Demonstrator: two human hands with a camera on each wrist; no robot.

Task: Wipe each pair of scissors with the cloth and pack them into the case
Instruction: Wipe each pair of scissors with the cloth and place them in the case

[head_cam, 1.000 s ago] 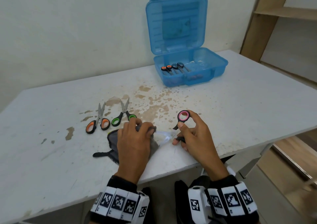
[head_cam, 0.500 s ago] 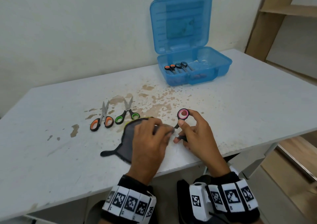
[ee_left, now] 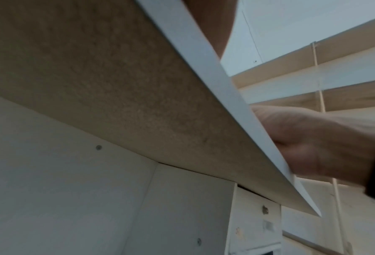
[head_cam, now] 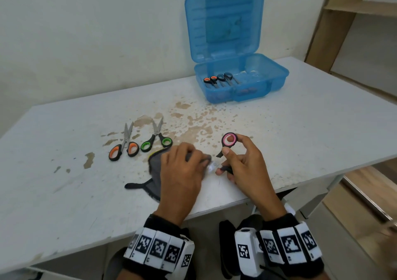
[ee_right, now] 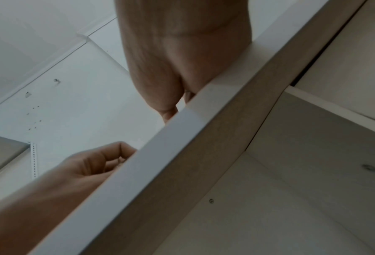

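Note:
In the head view my right hand (head_cam: 233, 159) holds pink-handled scissors (head_cam: 229, 140) by their handles near the table's front edge. My left hand (head_cam: 189, 161) grips a grey cloth (head_cam: 155, 168) and presses it over the blades, which are mostly hidden. Orange-handled scissors (head_cam: 123, 148) and green-handled scissors (head_cam: 156, 141) lie on the table to the left. The open blue case (head_cam: 247, 86) stands at the back with two pairs of scissors (head_cam: 220, 79) inside. Both wrist views look up from below the table edge (ee_left: 215, 86) and show only parts of the hands.
The white table (head_cam: 64, 183) has worn brown patches in its middle. A wooden shelf unit (head_cam: 352, 22) stands at the right, behind the table. The wall runs close behind the case.
My left hand with the cloth slid right along the blades toward the handles, then eased back slightly. The right hand has kept its hold on the pink scissors.

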